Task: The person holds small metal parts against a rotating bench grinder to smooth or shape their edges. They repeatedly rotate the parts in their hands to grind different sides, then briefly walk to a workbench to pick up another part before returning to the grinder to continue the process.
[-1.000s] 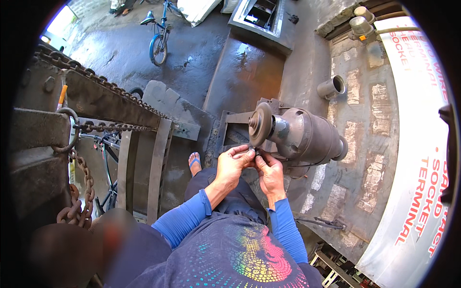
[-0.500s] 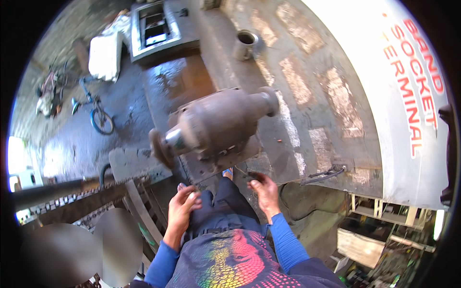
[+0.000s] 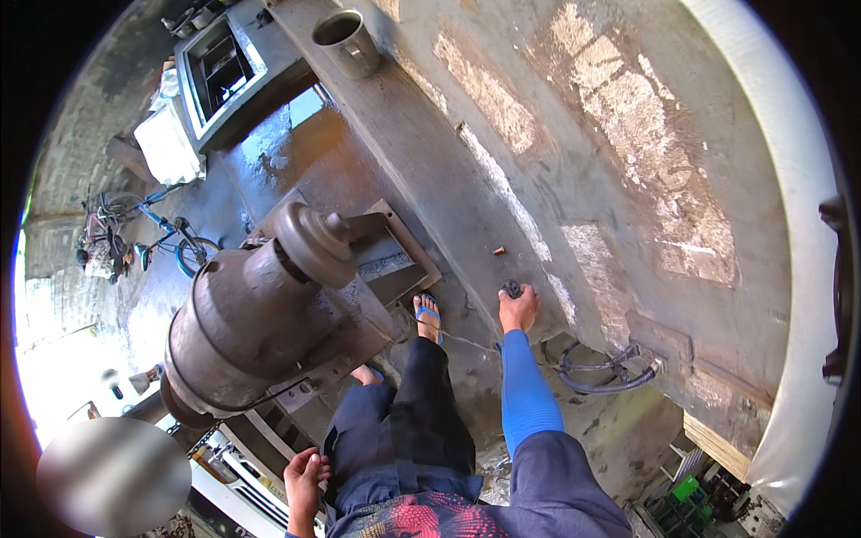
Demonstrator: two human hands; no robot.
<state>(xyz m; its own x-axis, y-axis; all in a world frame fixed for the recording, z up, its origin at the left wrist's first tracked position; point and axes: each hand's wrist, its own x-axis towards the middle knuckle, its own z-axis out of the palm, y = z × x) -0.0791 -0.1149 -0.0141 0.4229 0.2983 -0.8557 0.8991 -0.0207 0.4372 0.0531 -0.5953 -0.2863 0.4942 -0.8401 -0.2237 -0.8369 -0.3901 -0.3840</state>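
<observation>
While the right hand (image 3: 518, 309) stretches out to the concrete ledge (image 3: 466, 170), its fingers close on a small dark knob-like piece (image 3: 512, 289) that sits on the ledge's lower part; what the piece is cannot be told. A small brown bit (image 3: 499, 251) lies on the ledge just above it. The left hand (image 3: 305, 480) hangs low beside the hip, fingers loosely curled and holding nothing. Between the two stands the person's leg, one foot in a blue sandal (image 3: 428, 316) planted next to the big rusty motor (image 3: 260, 323), whose round pulley (image 3: 314, 244) faces up. The motor bulks between the left hand and the ledge. A black hose (image 3: 601, 381) loops at the wall to the right of the blue sleeve. Farther off, a metal mug (image 3: 345, 40) stands on the ledge, and a blue bicycle (image 3: 166, 247) leans at the left.
</observation>
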